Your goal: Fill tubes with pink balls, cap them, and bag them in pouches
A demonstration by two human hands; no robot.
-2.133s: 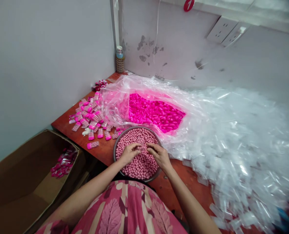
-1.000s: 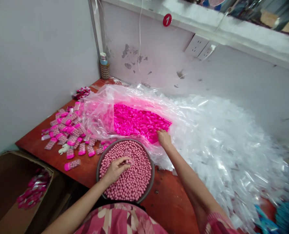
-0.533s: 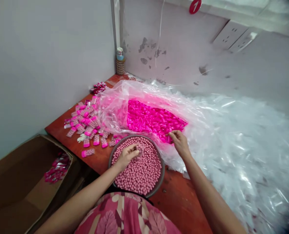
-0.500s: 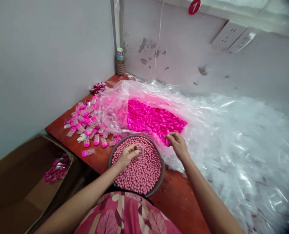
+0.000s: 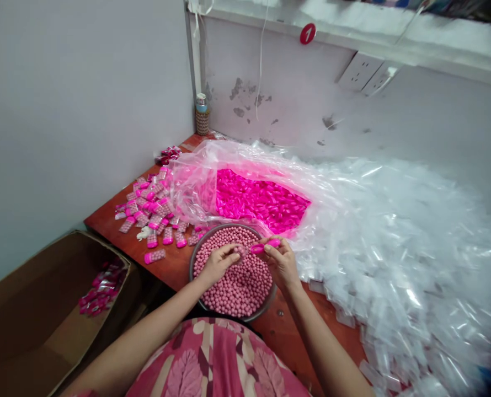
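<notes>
A round metal bowl (image 5: 196, 255) full of pale pink beads sits at the table's near edge. Over it, my left hand (image 5: 217, 263) pinches a small clear tube (image 5: 241, 252). My right hand (image 5: 282, 261) holds bright pink caps (image 5: 265, 246) right beside the tube's end. Behind the bowl lies an open clear bag (image 5: 196, 184) holding a heap of the same pink caps (image 5: 262, 199).
Filled, capped tubes (image 5: 150, 204) are scattered on the red table (image 5: 117, 220) to the left. A big pile of empty clear tubes (image 5: 403, 242) covers the right side. An open cardboard box (image 5: 34, 309) with pink packets stands lower left. A small bottle (image 5: 202, 113) stands in the corner.
My right hand reached into the bag of pink caps, took some, and came back over the bowl next to the left hand. The left hand stayed over the beads with the tube.
</notes>
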